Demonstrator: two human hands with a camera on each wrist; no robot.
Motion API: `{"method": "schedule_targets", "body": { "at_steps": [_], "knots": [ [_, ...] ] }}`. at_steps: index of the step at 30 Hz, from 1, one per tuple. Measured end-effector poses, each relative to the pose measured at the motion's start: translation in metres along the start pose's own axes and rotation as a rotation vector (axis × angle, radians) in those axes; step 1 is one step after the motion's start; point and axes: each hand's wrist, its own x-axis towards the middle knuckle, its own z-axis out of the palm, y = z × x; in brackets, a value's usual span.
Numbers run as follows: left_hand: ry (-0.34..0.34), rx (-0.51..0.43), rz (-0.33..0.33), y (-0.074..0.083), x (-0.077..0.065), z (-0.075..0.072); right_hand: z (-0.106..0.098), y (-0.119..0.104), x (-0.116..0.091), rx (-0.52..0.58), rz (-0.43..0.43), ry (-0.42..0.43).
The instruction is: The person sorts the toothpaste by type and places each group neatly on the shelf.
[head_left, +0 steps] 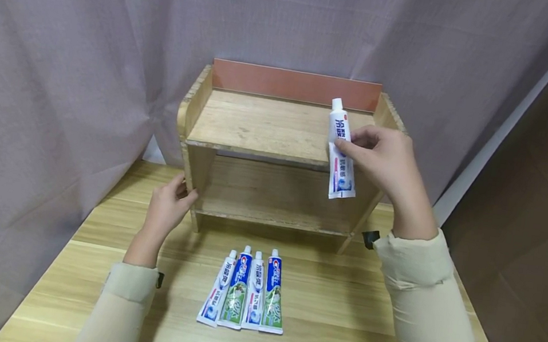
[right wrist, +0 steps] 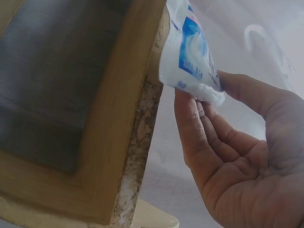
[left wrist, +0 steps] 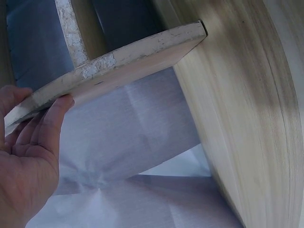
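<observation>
My right hand (head_left: 394, 159) pinches a white toothpaste tube (head_left: 342, 175) between thumb and fingers, cap end up. It overlaps the right front of a small two-tier wooden shelf's top board (head_left: 259, 126) in the head view. In the right wrist view, the tube's flat end (right wrist: 192, 52) hangs beside the shelf's rough edge (right wrist: 137, 137). My left hand (head_left: 169, 206) grips the shelf's left side panel (left wrist: 147, 50), thumb and fingers on opposite faces. Several toothpaste tubes lie side by side before the shelf, white ones (head_left: 216, 290) alternating with blue-green ones (head_left: 236, 290).
The shelf stands on a wood-grain table (head_left: 331, 329), with a reddish strip (head_left: 295, 85) along its back. Grey cloth (head_left: 284, 16) hangs behind and to the left. A brown panel (head_left: 542, 189) rises on the right.
</observation>
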Motion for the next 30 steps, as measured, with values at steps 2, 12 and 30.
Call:
{"method": "schedule_targets", "body": {
  "at_steps": [2, 12, 30],
  "knots": [
    [0.003, 0.000, 0.005, 0.000, 0.000, 0.000, 0.001, 0.001, 0.003, -0.004, -0.003, 0.002],
    [0.018, 0.004, 0.016, 0.001, 0.000, 0.000, 0.001, 0.000, 0.026, 0.004, 0.021, -0.034],
    [0.000, 0.007, 0.009, 0.000, -0.002, 0.003, 0.007, 0.006, 0.052, 0.017, 0.181, -0.118]
  ]
}}
